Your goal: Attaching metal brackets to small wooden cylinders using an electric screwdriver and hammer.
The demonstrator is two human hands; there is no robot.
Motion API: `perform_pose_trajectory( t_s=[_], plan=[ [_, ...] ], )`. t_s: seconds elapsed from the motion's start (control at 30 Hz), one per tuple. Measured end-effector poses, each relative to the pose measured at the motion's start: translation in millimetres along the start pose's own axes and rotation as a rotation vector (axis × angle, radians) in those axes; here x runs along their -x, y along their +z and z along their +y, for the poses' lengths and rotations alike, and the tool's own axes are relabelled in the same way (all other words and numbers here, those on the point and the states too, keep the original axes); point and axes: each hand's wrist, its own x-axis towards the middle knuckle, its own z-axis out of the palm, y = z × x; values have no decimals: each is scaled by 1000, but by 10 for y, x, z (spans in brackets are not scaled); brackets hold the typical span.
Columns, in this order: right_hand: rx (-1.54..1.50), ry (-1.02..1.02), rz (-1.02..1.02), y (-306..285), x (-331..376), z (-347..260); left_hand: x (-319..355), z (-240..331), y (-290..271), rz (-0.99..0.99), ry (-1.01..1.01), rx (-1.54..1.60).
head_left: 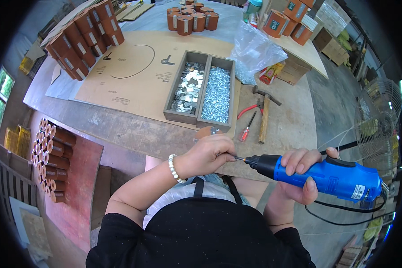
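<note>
She is in the middle of driving a screw, by the look of it: the blue electric screwdriver (330, 175) is gripped in the right hand (301, 172), fingers wrapped around its body, and its black nose and bit point leftward straight into the left hand (210, 154). The left hand is curled closed at the near edge of the desk (120, 129), pinching something small against the bit tip; what sits between those fingers I cannot tell, but a brown round piece (208, 131) with a bit of metal on it peeks out just above the knuckles. A bead bracelet (175, 169) circles that wrist.

I would judge the next move needs the bit held square and steady, with the left fingers kept off the turning tip.

Both forearms come up from below, the left bent across the body, the right out to the side with the cord trailing down.

Behind the hands sits a grey two-compartment tray (201, 118), metal plates in the left half, screws in the right; a hammer (264, 117), red pliers (250, 108) and a small screwdriver (246, 129) lie just right of it
</note>
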Motion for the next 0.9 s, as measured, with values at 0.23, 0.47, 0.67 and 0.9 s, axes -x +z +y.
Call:
perform_pose_trajectory(
  t_s=[0.23,0.47,0.67,0.9],
  plan=[
    [34,-7,67,-12,-34,108,-224,-54,-296,52,166,-229],
    [48,-27,100,-37,-58,60,-408,-1198,-1103,-49,-424,-920],
    [74,-38,63,-56,-54,31,-330,-1515,-1092,-390,-466,-1345],
    [62,-52,47,-93,-46,25,-329,-1399,-1129,-199,-434,-1201]
  ],
)
